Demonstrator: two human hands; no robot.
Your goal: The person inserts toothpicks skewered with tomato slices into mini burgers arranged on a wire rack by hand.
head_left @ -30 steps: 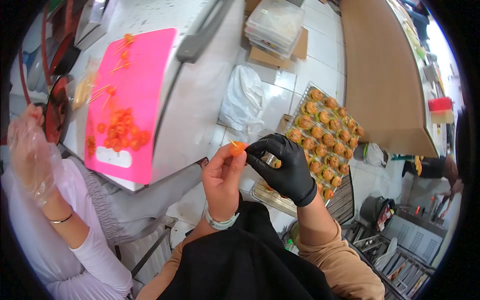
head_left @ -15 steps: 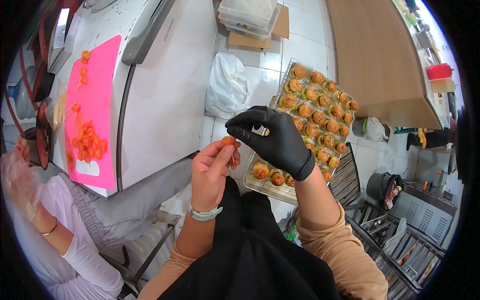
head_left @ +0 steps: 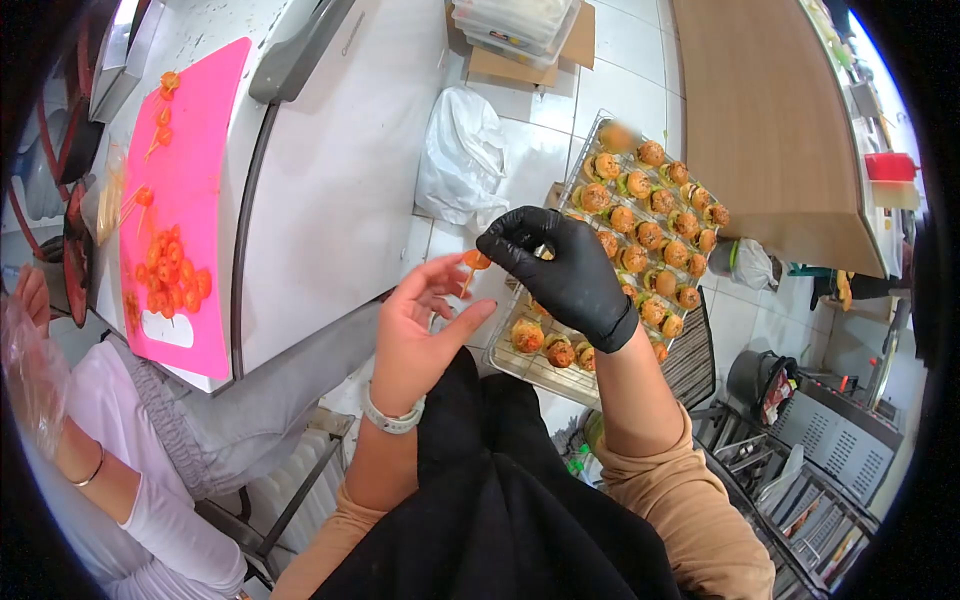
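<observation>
My right hand [head_left: 565, 275], in a black glove, pinches a small cherry tomato piece on a toothpick [head_left: 476, 260] between thumb and fingertips. The pick's thin stick points down. Bare and with a pale watch at the wrist, my left hand [head_left: 425, 325] is beside it, fingers apart and curving around the stick without gripping it. Below and to the right, a wire rack tray [head_left: 510, 366] bears rows of mini burgers [head_left: 648, 235]. The glove hides part of the tray's left side.
On the white chest at left, a pink cutting board [head_left: 195, 110] carries a pile of tomato pieces [head_left: 172, 275] and several picks. A co-worker's plastic-gloved hand [head_left: 30, 350] is at far left. A white bag [head_left: 460, 155] stands on the floor; a wooden counter [head_left: 770, 130] is at right.
My left hand has let go of the tomato pick and opened, moving slightly left. My right hand has closed its fingertips on the pick. The camera view has shifted slightly.
</observation>
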